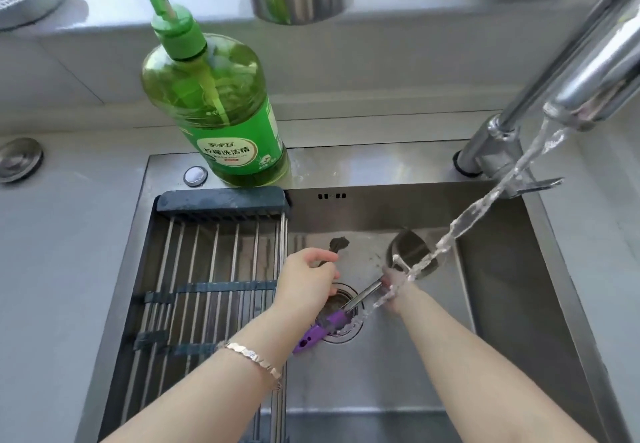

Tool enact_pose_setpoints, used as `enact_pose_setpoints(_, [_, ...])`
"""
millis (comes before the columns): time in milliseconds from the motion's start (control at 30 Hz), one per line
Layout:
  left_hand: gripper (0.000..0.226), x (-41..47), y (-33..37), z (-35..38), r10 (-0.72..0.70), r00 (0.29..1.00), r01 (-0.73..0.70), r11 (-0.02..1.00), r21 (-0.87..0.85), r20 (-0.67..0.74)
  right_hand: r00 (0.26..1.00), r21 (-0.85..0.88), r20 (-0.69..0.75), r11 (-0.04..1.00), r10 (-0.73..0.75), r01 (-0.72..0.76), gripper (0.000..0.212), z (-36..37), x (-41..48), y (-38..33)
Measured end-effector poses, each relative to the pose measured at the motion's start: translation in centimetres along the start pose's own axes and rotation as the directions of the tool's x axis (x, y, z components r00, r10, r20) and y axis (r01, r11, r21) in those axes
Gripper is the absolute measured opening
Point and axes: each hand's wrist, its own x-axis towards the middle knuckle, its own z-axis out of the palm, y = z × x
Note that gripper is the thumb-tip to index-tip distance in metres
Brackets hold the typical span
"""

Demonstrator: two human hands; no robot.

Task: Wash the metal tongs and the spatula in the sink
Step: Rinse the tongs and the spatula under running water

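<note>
Bottle (214, 96), green, stands well beyond the fingers (323, 255) of the left hand (306, 278), up and to their left. Its label (230, 155) has a white oval with large characters: 柠檬洗洁精. The smaller line above looks like 家家宜 but is not sharp. Red tag (229, 162) beneath and small print at the label's right: too small to read.

Sink (512, 304) of brushed steel with a dull sheen, wet on its floor. Faucet (588, 72), upper right of the frame, is mirror-bright chrome. Tongs (360, 295) have shiny bare metal arms and a glossy purple plastic grip. Spatula (339, 243) is dark and matt. Soap bottle (221, 103), upper left, is glossy translucent green plastic. Rack (207, 269), at left, has smooth metal rods and matt dark plastic ends. Counter (52, 269) is grey, smooth, matt
</note>
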Motion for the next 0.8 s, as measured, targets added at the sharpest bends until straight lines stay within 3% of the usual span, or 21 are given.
enact_pose_setpoints(133, [0.024,0.2,-0.6,0.0,0.005,1.0,-0.005,1.0,0.027,-0.006,0.999,-0.07,-0.033,0.997,0.025,-0.027,0.043,0.0,0.4,0.1])
enact_pose_setpoints(233, [0.023,0.3,-0.9,0.3,0.008,1.0,-0.008,0.999,0.037,-0.008,0.996,-0.03,-0.004,0.996,0.084,-0.084,0.021,0.1,0.2,0.5])
enact_pose_setpoints(300, [0.024,0.2,-1.0,0.4,0.01,1.0,-0.01,0.998,0.059,-0.012,0.998,0.014,0.0,0.998,0.062,-0.062,0.02,0.0,0.0,1.1])
enact_pose_setpoints(367, [0.028,0.0,-1.1,0.5,0.029,1.0,-0.029,0.992,0.119,-0.003,0.999,0.0,0.003,0.999,-0.039,0.039,0.03,-0.3,-0.6,1.6])
enact_pose_setpoints(467, [0.03,-0.9,-1.1,0.7,0.092,0.995,-0.095,0.957,0.274,0.022,0.97,-0.13,-0.001,0.962,-0.244,0.242,0.027,-1.5,-3.5,1.8])
enact_pose_setpoints(633, [0.032,-4.2,0.1,1.4,0.185,0.974,-0.226,0.85,0.477,0.131,0.832,-0.151,0.031,0.82,-0.554,0.552,0.013,-5.7,-11.8,-0.5])
enact_pose_setpoints(733, [0.033,-6.5,1.3,1.7,0.286,0.937,-0.349,0.707,0.616,0.203,0.789,-0.085,0.01,0.786,-0.614,0.613,0.016,-8.0,-16.9,-2.7])
enact_pose_setpoints(800, [0.03,-8.4,2.1,1.6,0.316,0.916,-0.399,0.659,0.638,0.246,0.801,-0.028,0.009,0.8,-0.599,0.599,0.018,-8.9,-20.0,-3.7])
